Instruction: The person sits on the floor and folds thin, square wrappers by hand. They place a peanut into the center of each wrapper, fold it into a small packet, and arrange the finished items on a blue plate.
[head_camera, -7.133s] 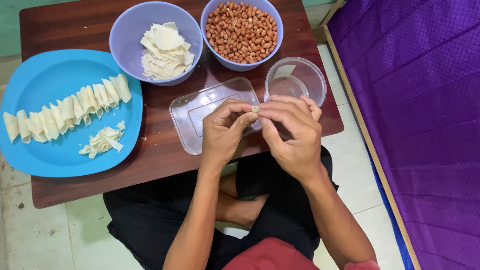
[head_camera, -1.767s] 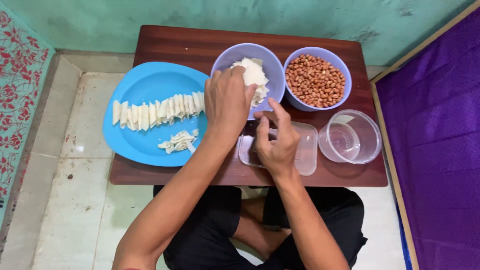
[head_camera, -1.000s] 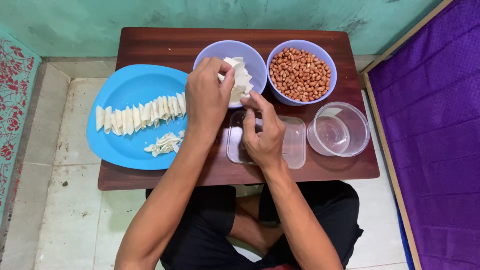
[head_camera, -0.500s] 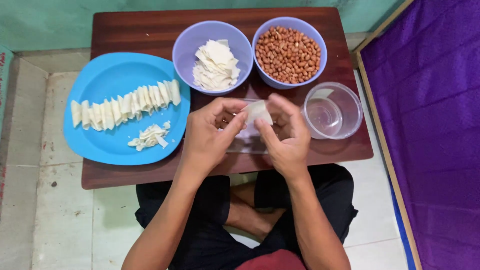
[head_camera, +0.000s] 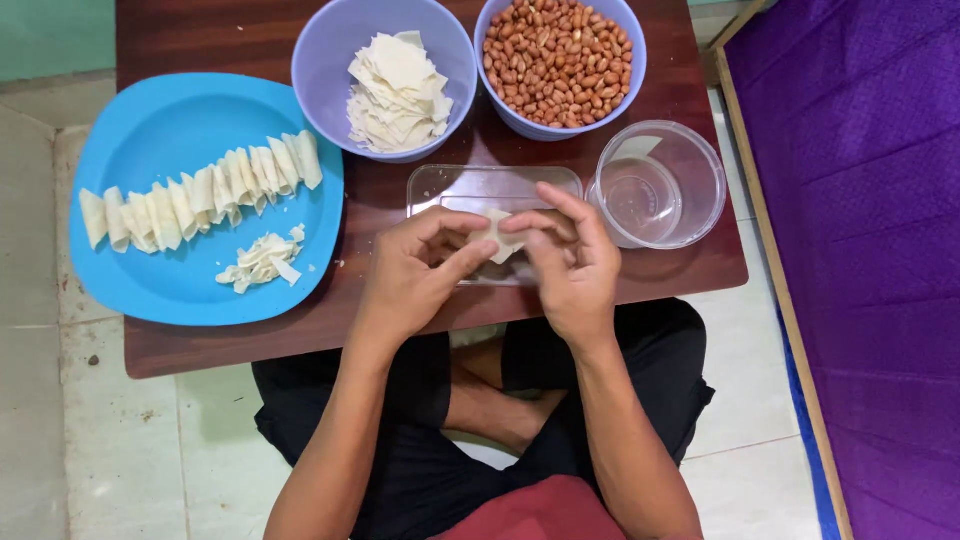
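Note:
My left hand (head_camera: 415, 275) and my right hand (head_camera: 565, 265) meet over a clear rectangular lid (head_camera: 470, 188) on the dark wooden table (head_camera: 200, 340). Together they pinch a small pale square dough wrapper (head_camera: 500, 238) between their fingertips. A lilac bowl (head_camera: 330, 60) with a heap of the same cut wrappers (head_camera: 398, 90) stands just beyond the hands. Right of it, a second lilac bowl (head_camera: 632, 80) is full of peanuts (head_camera: 558, 60). A row of folded wrappers (head_camera: 200, 190) lies on the blue plate (head_camera: 150, 290) at the left.
A clear round tub (head_camera: 700, 190) with a little water stands at the table's right edge. A small pile of dough scraps (head_camera: 262, 262) lies on the blue plate. A purple cloth (head_camera: 860, 250) covers the floor to the right. My crossed legs (head_camera: 480, 400) are under the table.
My left hand took a wrapper from the lilac bowl and came back to the clear lid. Both hands now hold it together. The camera has tilted down toward the table.

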